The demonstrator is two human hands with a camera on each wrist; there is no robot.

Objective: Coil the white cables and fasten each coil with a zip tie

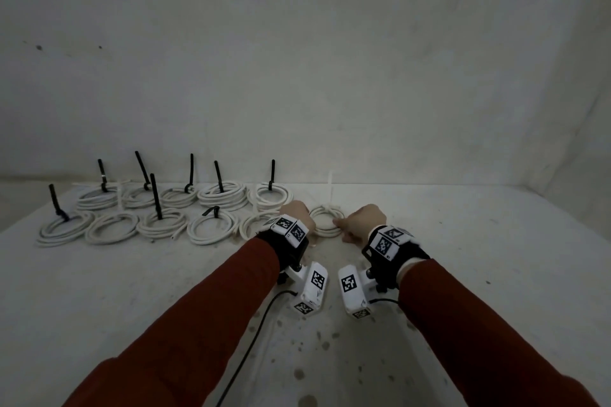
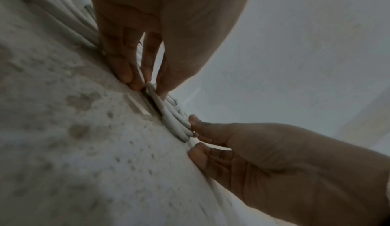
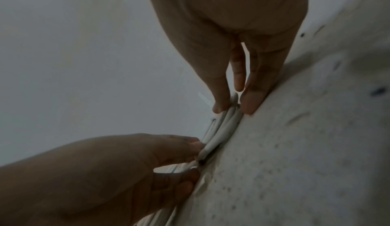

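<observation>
A small white cable coil (image 1: 325, 231) lies flat on the stained white table (image 1: 496, 258), just ahead of both hands. A white zip tie (image 1: 330, 190) stands up from its far side. My left hand (image 1: 297, 211) pinches the coil's left edge (image 2: 173, 121) between thumb and fingertips (image 2: 129, 77). My right hand (image 1: 360, 221) pinches the right edge (image 3: 219, 132) the same way, thumb on top and fingers against the table. In the right wrist view the zip tie's tail (image 3: 203, 98) shows pale behind the fingers.
Several tied white coils (image 1: 205, 230) lie in two rows at the back left, most with black zip tie tails (image 1: 155, 196) sticking up. A plain wall (image 1: 330, 76) rises right behind them. A black wire (image 1: 258, 334) trails from my left wrist camera.
</observation>
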